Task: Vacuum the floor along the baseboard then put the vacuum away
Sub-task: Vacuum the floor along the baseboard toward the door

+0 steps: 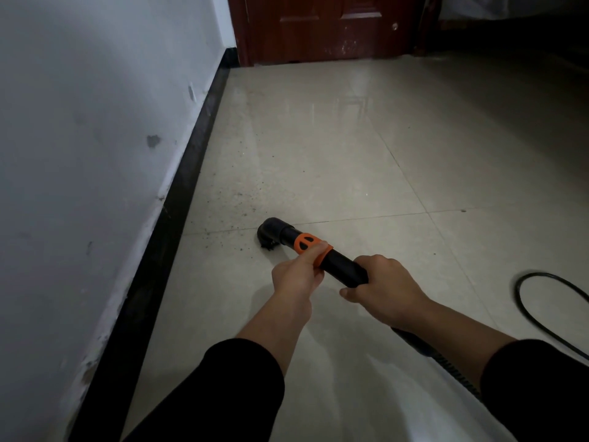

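Vacuum tube (pixel 342 269), smooth black plastic, round in section, held low and slanted over the floor (pixel 350 148), near the baseboard (pixel 178 202) and to its right. Ends in a bent elbow nozzle (pixel 273 231) with dark bristles touching the tile, apart from the baseboard. Carries a matte orange collar (pixel 306 243) with dark oval cut-outs just behind the nozzle. Gripped by both hands: left hand (pixel 296 277) curled round the orange collar, right hand (pixel 385 290) wrapped round the black tube farther from the baseboard. Black sleeves on both forearms. Ribbed black hose (pixel 447 366) running back under the right forearm. Glossy pale tiles with thin dark joints; fine dark grit (pixel 236 199) scattered beside the baseboard ahead of the nozzle. Baseboard black, straight and flat, under a scuffed white wall (pixel 79 122). At its far end, a reddish-brown panelled door (pixel 318 30). Well right of the baseboard, a looped black cable (pixel 538 309) on the tiles.
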The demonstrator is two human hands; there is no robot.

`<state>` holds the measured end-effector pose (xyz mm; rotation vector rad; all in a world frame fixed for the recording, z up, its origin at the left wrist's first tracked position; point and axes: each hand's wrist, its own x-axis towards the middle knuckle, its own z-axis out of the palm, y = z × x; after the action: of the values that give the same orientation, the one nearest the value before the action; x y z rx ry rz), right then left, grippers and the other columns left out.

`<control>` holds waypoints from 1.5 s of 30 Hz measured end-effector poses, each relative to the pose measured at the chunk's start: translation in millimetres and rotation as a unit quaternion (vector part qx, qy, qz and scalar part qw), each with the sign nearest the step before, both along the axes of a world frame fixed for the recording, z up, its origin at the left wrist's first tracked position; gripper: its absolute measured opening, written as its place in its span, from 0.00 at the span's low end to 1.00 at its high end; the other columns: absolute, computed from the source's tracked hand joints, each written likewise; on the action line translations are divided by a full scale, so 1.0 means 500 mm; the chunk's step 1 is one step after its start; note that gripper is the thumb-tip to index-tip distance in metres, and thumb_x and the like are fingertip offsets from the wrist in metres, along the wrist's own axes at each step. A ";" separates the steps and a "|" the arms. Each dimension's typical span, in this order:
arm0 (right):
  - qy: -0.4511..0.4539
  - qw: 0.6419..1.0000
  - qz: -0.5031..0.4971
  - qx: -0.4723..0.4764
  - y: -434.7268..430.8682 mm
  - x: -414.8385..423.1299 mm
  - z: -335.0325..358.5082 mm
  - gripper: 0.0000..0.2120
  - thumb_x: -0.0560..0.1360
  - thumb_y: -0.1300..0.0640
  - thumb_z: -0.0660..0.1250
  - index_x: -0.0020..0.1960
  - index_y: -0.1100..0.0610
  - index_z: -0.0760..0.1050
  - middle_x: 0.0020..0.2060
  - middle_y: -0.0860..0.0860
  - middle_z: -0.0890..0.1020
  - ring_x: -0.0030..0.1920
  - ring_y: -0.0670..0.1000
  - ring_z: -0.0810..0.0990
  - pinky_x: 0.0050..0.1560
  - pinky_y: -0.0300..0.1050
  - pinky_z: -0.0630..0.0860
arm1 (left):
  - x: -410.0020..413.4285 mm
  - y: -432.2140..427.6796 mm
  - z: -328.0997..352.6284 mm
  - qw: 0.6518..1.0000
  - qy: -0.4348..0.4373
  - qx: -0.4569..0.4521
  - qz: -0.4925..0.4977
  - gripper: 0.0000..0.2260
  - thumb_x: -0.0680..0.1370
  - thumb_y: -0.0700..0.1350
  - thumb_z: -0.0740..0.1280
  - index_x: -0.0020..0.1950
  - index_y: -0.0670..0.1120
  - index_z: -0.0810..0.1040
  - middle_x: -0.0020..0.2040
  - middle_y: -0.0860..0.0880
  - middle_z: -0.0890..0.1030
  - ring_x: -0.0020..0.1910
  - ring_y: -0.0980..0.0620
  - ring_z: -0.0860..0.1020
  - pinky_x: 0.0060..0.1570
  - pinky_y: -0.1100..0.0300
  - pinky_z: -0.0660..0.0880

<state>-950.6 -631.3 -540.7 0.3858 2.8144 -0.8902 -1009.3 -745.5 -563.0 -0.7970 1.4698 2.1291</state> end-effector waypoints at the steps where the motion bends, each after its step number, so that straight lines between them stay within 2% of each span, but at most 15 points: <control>1: -0.002 1.000 0.003 0.001 -0.002 0.000 0.003 0.10 0.72 0.52 0.71 0.45 0.55 0.72 0.33 0.49 0.74 0.33 0.48 0.73 0.30 0.38 0.63 | 0.002 -0.003 0.003 1.000 -0.001 -0.002 0.001 0.14 0.70 0.41 0.77 0.50 0.39 0.78 0.49 0.41 0.83 0.47 0.51 0.81 0.58 0.58 0.77; 13: -0.005 1.000 0.022 -0.008 -0.024 0.009 0.028 0.09 0.73 0.53 0.72 0.48 0.55 0.73 0.33 0.49 0.74 0.31 0.46 0.72 0.30 0.36 0.63 | 0.019 -0.030 0.021 1.000 0.012 -0.014 0.009 0.12 0.69 0.43 0.77 0.46 0.40 0.78 0.49 0.41 0.83 0.50 0.50 0.81 0.56 0.60 0.77; 15: -0.002 1.000 0.021 -0.004 -0.026 0.008 0.030 0.09 0.73 0.53 0.72 0.46 0.55 0.73 0.32 0.49 0.74 0.31 0.46 0.72 0.30 0.37 0.64 | 0.018 -0.034 0.022 1.000 0.013 -0.010 0.007 0.13 0.69 0.43 0.77 0.49 0.40 0.78 0.50 0.41 0.83 0.51 0.50 0.81 0.55 0.60 0.77; 19: -0.007 1.000 0.027 0.004 -0.036 0.008 0.031 0.09 0.73 0.53 0.72 0.44 0.55 0.72 0.33 0.49 0.74 0.31 0.47 0.72 0.30 0.38 0.64 | 0.020 -0.044 0.018 1.000 0.007 -0.007 0.015 0.20 0.69 0.43 0.77 0.57 0.38 0.77 0.52 0.41 0.82 0.51 0.50 0.81 0.48 0.63 0.77; 22: -0.010 0.999 0.031 0.005 -0.044 0.008 0.029 0.09 0.73 0.53 0.72 0.44 0.55 0.72 0.33 0.49 0.74 0.32 0.47 0.72 0.30 0.38 0.64 | 0.022 -0.052 0.016 1.000 0.004 -0.007 0.019 0.21 0.70 0.44 0.77 0.58 0.38 0.76 0.53 0.41 0.82 0.52 0.49 0.81 0.48 0.63 0.77; 25: -0.012 0.999 0.031 -0.002 -0.051 0.005 0.027 0.09 0.72 0.53 0.72 0.44 0.55 0.73 0.32 0.49 0.74 0.31 0.47 0.72 0.30 0.38 0.64 | 0.020 -0.060 0.014 1.000 0.004 -0.013 0.022 0.20 0.70 0.44 0.77 0.57 0.38 0.77 0.52 0.41 0.82 0.51 0.50 0.81 0.50 0.62 0.77; 29: -0.014 0.999 0.031 -0.015 -0.065 0.001 0.019 0.09 0.72 0.54 0.72 0.43 0.55 0.72 0.32 0.49 0.74 0.30 0.47 0.72 0.30 0.37 0.63 | 0.017 -0.074 0.011 0.999 0.005 -0.022 0.025 0.19 0.69 0.43 0.77 0.56 0.38 0.77 0.51 0.41 0.82 0.50 0.50 0.81 0.46 0.63 0.76; 33: -0.016 0.999 0.032 -0.024 -0.078 -0.004 0.012 0.09 0.72 0.53 0.72 0.45 0.56 0.74 0.33 0.50 0.75 0.31 0.47 0.73 0.30 0.37 0.64 | 0.012 -0.090 0.006 0.999 0.007 -0.033 0.024 0.17 0.69 0.44 0.77 0.53 0.40 0.78 0.51 0.42 0.82 0.51 0.50 0.81 0.50 0.62 0.76; 41: -0.011 0.999 0.036 -0.033 -0.107 -0.016 0.000 0.10 0.72 0.53 0.72 0.47 0.57 0.75 0.34 0.50 0.76 0.32 0.47 0.74 0.31 0.38 0.66 | 0.002 -0.117 -0.002 0.998 0.010 -0.045 0.030 0.11 0.69 0.43 0.77 0.44 0.42 0.77 0.49 0.42 0.83 0.51 0.49 0.81 0.50 0.62 0.76; 45: -0.008 0.999 0.037 -0.036 -0.121 -0.026 -0.005 0.09 0.72 0.53 0.72 0.47 0.56 0.75 0.34 0.50 0.76 0.32 0.47 0.75 0.30 0.38 0.66 | -0.006 -0.133 -0.006 0.998 0.014 -0.049 0.031 0.11 0.69 0.43 0.77 0.44 0.42 0.78 0.48 0.42 0.83 0.49 0.50 0.81 0.53 0.61 0.76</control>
<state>-963.5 -691.7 -543.3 0.2766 2.7534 -0.9665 -1012.3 -811.8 -565.9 -0.8611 1.5933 2.1346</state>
